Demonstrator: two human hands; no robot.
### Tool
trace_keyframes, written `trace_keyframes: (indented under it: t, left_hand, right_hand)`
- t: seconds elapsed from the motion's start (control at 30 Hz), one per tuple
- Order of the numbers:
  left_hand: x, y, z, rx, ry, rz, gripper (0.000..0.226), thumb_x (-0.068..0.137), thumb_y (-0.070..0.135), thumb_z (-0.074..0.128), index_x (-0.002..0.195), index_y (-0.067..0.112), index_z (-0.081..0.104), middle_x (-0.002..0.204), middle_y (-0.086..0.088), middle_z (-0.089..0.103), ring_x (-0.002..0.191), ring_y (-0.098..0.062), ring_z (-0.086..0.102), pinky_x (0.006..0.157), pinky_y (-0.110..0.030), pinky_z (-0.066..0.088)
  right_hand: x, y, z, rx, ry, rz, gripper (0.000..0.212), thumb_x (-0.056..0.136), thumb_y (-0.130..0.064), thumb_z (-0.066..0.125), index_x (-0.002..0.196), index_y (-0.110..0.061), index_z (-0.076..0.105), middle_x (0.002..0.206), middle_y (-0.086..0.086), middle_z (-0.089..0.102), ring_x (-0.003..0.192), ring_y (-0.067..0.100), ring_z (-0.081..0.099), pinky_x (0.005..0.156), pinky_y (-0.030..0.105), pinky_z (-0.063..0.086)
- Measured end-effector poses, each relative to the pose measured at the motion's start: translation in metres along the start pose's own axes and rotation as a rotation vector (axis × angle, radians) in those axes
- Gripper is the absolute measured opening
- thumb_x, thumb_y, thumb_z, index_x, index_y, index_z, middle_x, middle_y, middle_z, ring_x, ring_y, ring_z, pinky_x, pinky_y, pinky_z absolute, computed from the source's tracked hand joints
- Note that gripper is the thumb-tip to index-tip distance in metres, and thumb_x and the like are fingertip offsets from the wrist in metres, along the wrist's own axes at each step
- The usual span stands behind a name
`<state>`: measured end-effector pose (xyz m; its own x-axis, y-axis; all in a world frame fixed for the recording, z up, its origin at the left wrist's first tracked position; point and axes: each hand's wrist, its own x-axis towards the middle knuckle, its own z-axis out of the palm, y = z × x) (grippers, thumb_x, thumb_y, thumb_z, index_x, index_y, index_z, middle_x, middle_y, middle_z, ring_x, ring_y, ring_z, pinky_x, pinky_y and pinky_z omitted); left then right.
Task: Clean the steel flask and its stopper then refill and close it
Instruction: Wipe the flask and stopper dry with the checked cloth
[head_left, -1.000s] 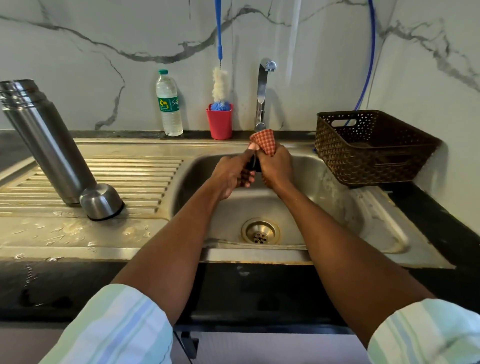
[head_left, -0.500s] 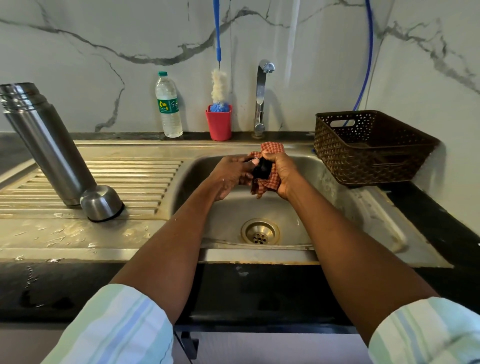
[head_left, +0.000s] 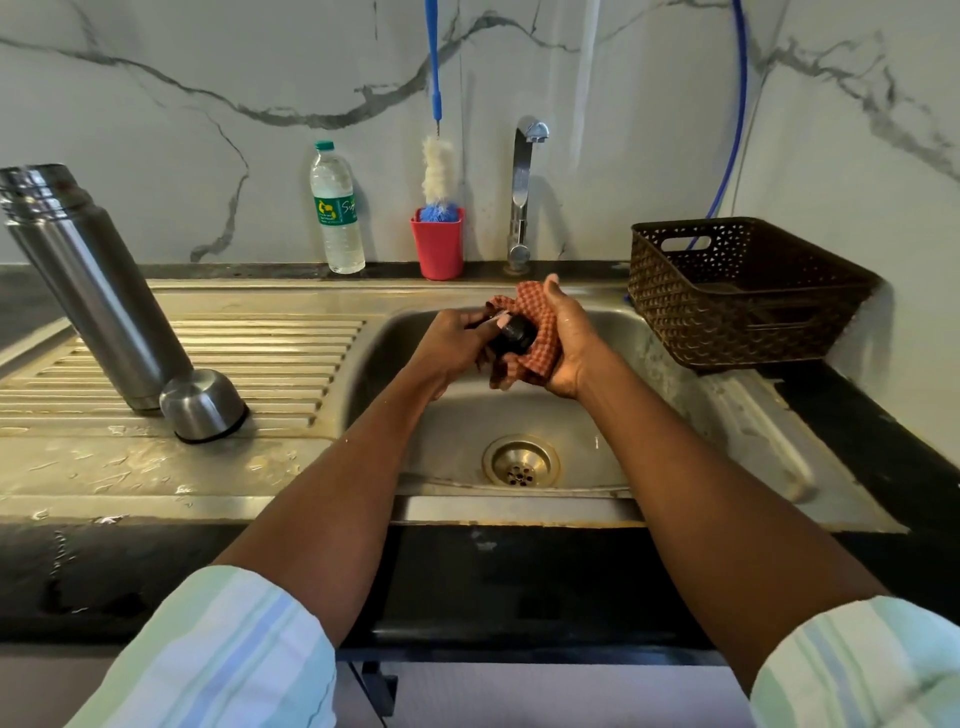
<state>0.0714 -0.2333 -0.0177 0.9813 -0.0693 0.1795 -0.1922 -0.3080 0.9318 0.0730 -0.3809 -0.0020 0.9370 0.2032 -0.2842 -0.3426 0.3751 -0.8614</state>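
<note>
Head view. At centre frame, above the sink basin (head_left: 613, 415), both hands meet around the stopper (head_left: 514, 335), a small dark cylinder. The left hand (head_left: 449, 345) grips it from the left, fingers curled round its body with a thumb or fingertip laid across its near face. The right hand (head_left: 563, 343) is cupped round a red checked cloth (head_left: 535, 338), holding it against the stopper's right and far sides; a loose corner of cloth hangs below the hands. The stopper's short axis appears to run roughly left to right between the two palms, its rounded end turned toward the camera and slightly down; its far end is hidden by the cloth. The step in hand is judged to be wiping the stopper.

The steel flask (head_left: 98, 291) stands open-mouthed at the left of the frame on the ribbed drainboard (head_left: 280, 353), its long axis upright though wide-angle distortion makes it lean toward the upper left. Its steel cup lid (head_left: 203, 405) rests mouth down, touching or just beside the flask's base. The flask lies well apart from the hands, to their left; the left hand is the nearer one, so a reach for it would likely cross the basin rim leftward.

A water bottle (head_left: 337, 208), a red cup (head_left: 437, 243) with a bottle brush (head_left: 438, 171), and the tap (head_left: 523, 187) line the back ledge.
</note>
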Motion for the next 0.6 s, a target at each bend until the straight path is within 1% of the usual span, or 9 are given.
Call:
trace_keyframes:
  t: [0.03, 0.1, 0.17, 0.23, 0.33, 0.4, 0.47, 0.53, 0.6]
  left_hand:
    - [0.0, 0.0, 0.002, 0.022, 0.008, 0.04, 0.019, 0.099, 0.024, 0.058, 0.106, 0.013, 0.071, 0.074, 0.004, 0.07, 0.058, 0.001, 0.061, 0.059, -0.014, 0.048]
    - [0.0, 0.0, 0.004, 0.058, 0.013, 0.117, 0.027, 0.098, 0.026, 0.06, 0.117, 0.011, 0.07, 0.087, 0.003, 0.074, 0.068, 0.003, 0.065, 0.067, -0.013, 0.048]
    - [-0.001, -0.001, 0.004, 0.076, 0.004, 0.196, 0.031, 0.095, 0.026, 0.066, 0.122, 0.014, 0.069, 0.099, 0.002, 0.075, 0.084, -0.001, 0.069, 0.075, -0.016, 0.052]
    - [-0.002, -0.001, 0.005, 0.075, 0.016, 0.238, 0.028, 0.09, 0.024, 0.072, 0.117, 0.019, 0.071, 0.098, 0.006, 0.075, 0.09, -0.002, 0.07, 0.078, -0.017, 0.054]
    - [-0.003, 0.0, 0.008, 0.099, 0.1, 0.25, 0.025, 0.083, 0.024, 0.079, 0.107, 0.023, 0.069, 0.09, 0.013, 0.072, 0.083, 0.001, 0.068, 0.075, -0.017, 0.054]
    - [0.001, 0.0, 0.012, 0.099, 0.177, 0.212, 0.03, 0.079, 0.024, 0.082, 0.104, 0.017, 0.066, 0.09, 0.006, 0.07, 0.08, -0.004, 0.067, 0.072, -0.019, 0.056]
    - [0.003, 0.0, 0.014, 0.069, 0.211, 0.14, 0.032, 0.078, 0.021, 0.083, 0.1, 0.014, 0.061, 0.092, -0.002, 0.069, 0.082, -0.012, 0.068, 0.071, -0.023, 0.058]
    - [0.003, 0.004, 0.012, -0.071, 0.165, 0.046, 0.028, 0.08, 0.012, 0.079, 0.097, 0.01, 0.056, 0.096, -0.011, 0.069, 0.088, -0.025, 0.071, 0.077, -0.034, 0.061]
    - [0.002, 0.006, 0.005, -0.258, 0.075, -0.072, 0.026, 0.083, 0.005, 0.074, 0.101, 0.001, 0.056, 0.099, -0.02, 0.07, 0.093, -0.033, 0.072, 0.081, -0.042, 0.061]
  right_hand:
    - [-0.001, -0.002, -0.004, 0.099, -0.007, 0.048, 0.065, 0.093, -0.066, 0.042, 0.112, -0.009, 0.066, 0.104, 0.02, 0.071, 0.095, 0.036, 0.067, 0.086, 0.046, 0.056]
    - [-0.004, -0.004, -0.008, 0.169, 0.005, 0.067, 0.059, 0.096, -0.061, 0.042, 0.109, -0.007, 0.065, 0.101, 0.021, 0.069, 0.095, 0.038, 0.065, 0.094, 0.05, 0.051]
    - [-0.002, -0.004, -0.009, 0.164, 0.032, 0.039, 0.055, 0.097, -0.056, 0.044, 0.11, -0.008, 0.065, 0.102, 0.019, 0.069, 0.096, 0.036, 0.064, 0.092, 0.049, 0.051]
    - [0.002, -0.004, -0.005, 0.13, 0.076, 0.005, 0.054, 0.096, -0.054, 0.046, 0.118, -0.008, 0.065, 0.11, 0.019, 0.069, 0.098, 0.034, 0.064, 0.092, 0.048, 0.051]
    - [0.004, -0.001, 0.004, 0.058, 0.149, -0.106, 0.049, 0.09, -0.048, 0.059, 0.12, -0.01, 0.066, 0.113, 0.016, 0.07, 0.096, 0.031, 0.067, 0.086, 0.046, 0.055]
    - [0.007, 0.003, 0.007, -0.037, 0.241, -0.228, 0.033, 0.082, -0.037, 0.072, 0.105, -0.013, 0.07, 0.101, 0.011, 0.074, 0.094, 0.029, 0.07, 0.08, 0.044, 0.059]
    - [0.009, 0.005, 0.009, -0.197, 0.308, -0.367, 0.021, 0.079, -0.026, 0.077, 0.095, -0.015, 0.07, 0.092, 0.006, 0.074, 0.091, 0.026, 0.071, 0.08, 0.043, 0.06]
    - [0.008, 0.004, 0.011, -0.371, 0.306, -0.481, 0.023, 0.078, -0.023, 0.078, 0.097, -0.014, 0.071, 0.089, 0.004, 0.074, 0.085, 0.022, 0.071, 0.078, 0.04, 0.06]
    - [0.003, 0.002, 0.013, -0.537, 0.283, -0.537, 0.028, 0.078, -0.024, 0.079, 0.102, -0.013, 0.07, 0.09, 0.002, 0.073, 0.082, 0.016, 0.069, 0.072, 0.031, 0.059]
